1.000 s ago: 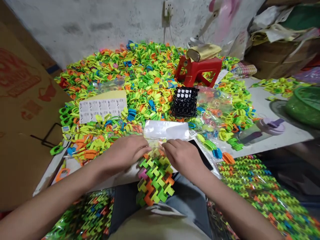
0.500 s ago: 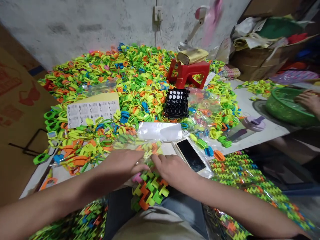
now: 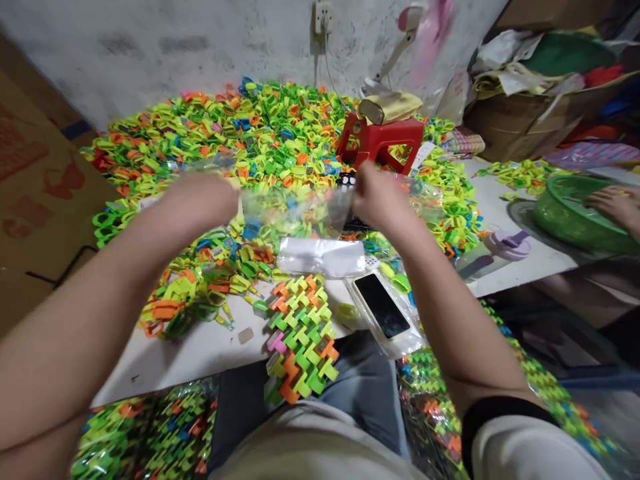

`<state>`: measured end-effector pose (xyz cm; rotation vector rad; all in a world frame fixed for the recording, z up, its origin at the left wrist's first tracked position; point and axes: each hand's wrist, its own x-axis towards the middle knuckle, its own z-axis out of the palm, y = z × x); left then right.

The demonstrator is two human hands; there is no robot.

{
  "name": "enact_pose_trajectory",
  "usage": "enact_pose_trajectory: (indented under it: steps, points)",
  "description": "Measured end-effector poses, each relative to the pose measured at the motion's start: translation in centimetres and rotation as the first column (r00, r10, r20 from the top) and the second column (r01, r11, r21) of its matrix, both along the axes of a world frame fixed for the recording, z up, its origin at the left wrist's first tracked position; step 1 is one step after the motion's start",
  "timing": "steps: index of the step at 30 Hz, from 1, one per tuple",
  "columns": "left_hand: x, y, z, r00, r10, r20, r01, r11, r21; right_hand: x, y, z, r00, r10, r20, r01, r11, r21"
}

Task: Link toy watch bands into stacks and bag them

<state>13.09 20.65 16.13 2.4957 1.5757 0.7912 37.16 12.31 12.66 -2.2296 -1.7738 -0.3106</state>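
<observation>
My left hand (image 3: pixel 207 199) and my right hand (image 3: pixel 379 195) are raised above the table, both closed and blurred by motion. Stretched between them is a clear plastic bag (image 3: pixel 300 212), gripped at its two sides. Below it, a block of interlocked toy watches (image 3: pixel 303 343) in green, yellow and orange, with one pink piece, leans at the table edge against my lap. Past the block lies a white packet in clear film (image 3: pixel 321 257). A smartphone (image 3: pixel 381 307) rests on clear plastic to its right.
A big heap of loose toy watches (image 3: pixel 280 147) covers the table back. On it stand a red stool (image 3: pixel 380 143) and a mostly hidden black tray (image 3: pixel 346 180). A lidded cup (image 3: pixel 495 252) and green basket (image 3: pixel 570 213), with another person's hand (image 3: pixel 615 203), are right. A cardboard box (image 3: pixel 45 193) borders the left.
Both hands have risen away from the toy watch block and spread apart, drawing the clear bag up and forward. The block now shows whole, uncovered by the hands.
</observation>
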Motion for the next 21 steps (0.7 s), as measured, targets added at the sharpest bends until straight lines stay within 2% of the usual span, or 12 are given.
enact_pose_trajectory:
  steps: [1, 2, 3, 4, 5, 7, 9, 11, 12, 15, 19, 21]
  points:
    - [-0.1, -0.1, 0.7, 1.000, 0.020, 0.015, -0.020, 0.999, 0.030, 0.6, 0.2, 0.1, 0.999, 0.011, -0.049, -0.001, 0.981, 0.195]
    - [-0.3, -0.4, 0.7, 0.991, 0.018, 0.131, -0.038, 0.988, 0.152, 1.0, 0.3, -0.3, 0.995, 0.044, -0.094, -0.008, 0.935, 0.353]
    - [-0.5, -0.8, -0.1, 0.966, -0.026, 0.256, -0.037, 0.971, 0.238, 1.1, 0.2, -1.3, 0.987, 0.092, -0.132, -0.021, 0.888, 0.459]
    - [-0.6, -1.2, -1.8, 0.930, -0.109, 0.350, 0.024, 0.970, 0.240, 1.0, 0.0, -3.0, 0.977, 0.138, -0.164, -0.032, 0.851, 0.524]
    - [-0.6, -1.5, -4.1, 0.918, -0.136, 0.374, 0.071, 0.981, 0.183, 0.8, -0.1, -5.2, 0.966, 0.169, -0.195, -0.036, 0.836, 0.548]
    - [-0.6, -1.5, -9.8, 0.959, -0.011, 0.282, 0.033, 0.997, -0.074, 0.0, -0.2, -10.3, 0.948, 0.183, -0.261, -0.038, 0.879, 0.476]
    - [-0.7, -1.2, -15.6, 0.970, 0.062, 0.234, 0.025, 0.935, -0.354, -0.8, -0.4, -15.3, 0.947, 0.125, -0.296, -0.030, 0.952, 0.306]
    - [-1.1, -1.3, -19.9, 0.968, 0.078, 0.239, 0.039, 0.892, -0.450, -1.6, -0.9, -18.9, 0.952, 0.084, -0.295, -0.037, 0.986, 0.164]
    - [-1.4, -1.5, -21.4, 0.963, 0.078, 0.257, 0.057, 0.875, -0.481, -1.9, -1.2, -20.0, 0.952, 0.082, -0.295, -0.043, 0.990, 0.134]
    - [-2.4, -3.0, -23.5, 0.931, 0.080, 0.356, 0.128, 0.842, -0.525, -3.0, -2.7, -21.3, 0.923, 0.095, -0.373, -0.044, 0.989, 0.144]
    - [-2.7, -5.1, -24.3, 0.844, 0.115, 0.523, 0.237, 0.796, -0.558, -4.3, -4.4, -20.7, 0.767, 0.137, -0.627, 0.049, 0.962, 0.270]
    - [-2.4, -5.9, -24.7, 0.787, 0.150, 0.598, 0.282, 0.775, -0.566, -4.6, -4.9, -20.4, 0.709, 0.144, -0.690, 0.090, 0.952, 0.292]
